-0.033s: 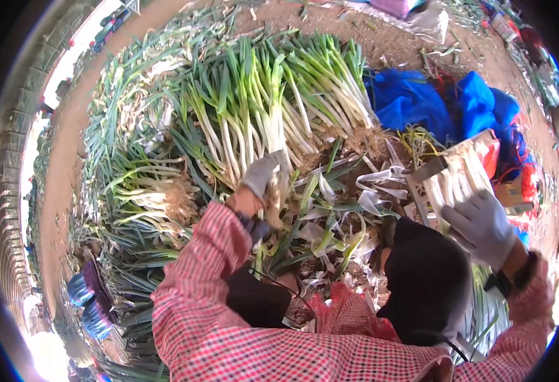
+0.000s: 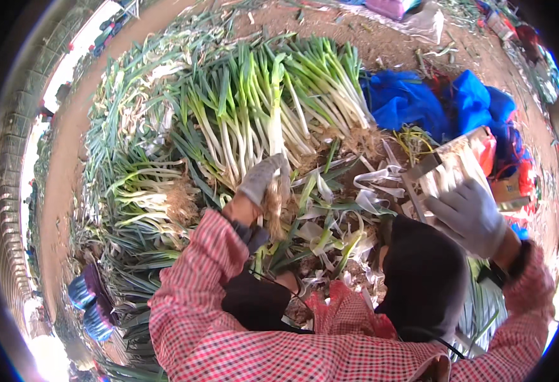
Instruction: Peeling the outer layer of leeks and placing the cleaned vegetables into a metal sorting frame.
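Note:
My left hand (image 2: 261,183), in a pale grey glove, is closed round the white lower end of a green onion (image 2: 275,130), just above its brown roots. Its green leaves point away from me, over a row of other green onions (image 2: 228,127) laid side by side. On the right, my right hand (image 2: 469,213), gloved too, lies over the near end of white green onion stalks (image 2: 456,167) set in a frame (image 2: 423,167) with a flat crossbar. Its fingers look stretched out over the stalks; their tips are partly hard to make out.
Peeled skins and leaves (image 2: 336,232) litter the ground between my knees. A smaller pile of rooted green onions (image 2: 155,194) lies at left, before heaped leaf scraps (image 2: 133,108). Blue netting (image 2: 407,99) is bunched behind the frame. A pinkish bundle (image 2: 387,7) sits at the far edge.
My right hand has shifted slightly left over the stalks. The left hand keeps its hold on the green onion, with almost no movement.

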A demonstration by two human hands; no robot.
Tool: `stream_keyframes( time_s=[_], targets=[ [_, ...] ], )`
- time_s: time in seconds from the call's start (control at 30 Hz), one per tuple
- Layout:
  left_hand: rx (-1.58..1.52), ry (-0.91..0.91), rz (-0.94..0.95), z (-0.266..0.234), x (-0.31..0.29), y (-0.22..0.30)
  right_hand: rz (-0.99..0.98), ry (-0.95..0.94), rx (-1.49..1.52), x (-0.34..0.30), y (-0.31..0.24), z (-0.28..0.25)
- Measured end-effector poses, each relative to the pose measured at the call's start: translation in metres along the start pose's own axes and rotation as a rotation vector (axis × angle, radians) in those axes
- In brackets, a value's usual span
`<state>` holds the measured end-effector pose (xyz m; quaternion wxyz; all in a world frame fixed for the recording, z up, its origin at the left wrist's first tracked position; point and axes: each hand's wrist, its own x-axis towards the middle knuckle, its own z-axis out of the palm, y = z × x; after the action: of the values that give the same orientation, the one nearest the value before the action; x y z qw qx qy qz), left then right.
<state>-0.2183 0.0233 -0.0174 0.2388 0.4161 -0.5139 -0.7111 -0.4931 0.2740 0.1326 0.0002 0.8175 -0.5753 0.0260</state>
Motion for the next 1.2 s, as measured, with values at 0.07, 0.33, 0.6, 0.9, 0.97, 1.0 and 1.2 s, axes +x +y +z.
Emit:
stream_keyframes(
  time_s=[0.07, 0.33, 0.6, 0.9, 0.97, 1.0, 1.2],
  targets=[
    [-0.346, -0.357, -0.267, 0.015, -0.042, 0.024, -0.061, 0.185, -0.099, 0.031, -0.014, 0.010],
    [-0.751, -0.577, -0.107, 0.094, -0.216, 0.053, 0.047, 0.859, 0.262, 0.087, -0.084, 0.019],
    [-0.291, -0.351, 0.322, 0.133, -0.233, -0.034, 0.373, 0.528, 2.055, 0.084, -0.136, -0.006],
    [-0.462, -0.142, 0.303, 0.071, -0.171, 0.074, 0.198, 0.095, 2.062, 0.076, -0.128, 0.017],
    [-0.690, -0.580, 0.454, 0.039, -0.166, 0.090, 0.174, -0.149, 2.096, 0.072, -0.156, 0.015],
    [-0.644, -0.587, 0.537, 0.042, -0.163, 0.098, 0.171, -0.280, 2.022, 0.071, -0.160, 0.023],
    [-0.736, -0.728, 0.507, 0.047, -0.149, 0.071, 0.203, -0.288, 1.740, 0.071, -0.161, 0.038]
  ],
)
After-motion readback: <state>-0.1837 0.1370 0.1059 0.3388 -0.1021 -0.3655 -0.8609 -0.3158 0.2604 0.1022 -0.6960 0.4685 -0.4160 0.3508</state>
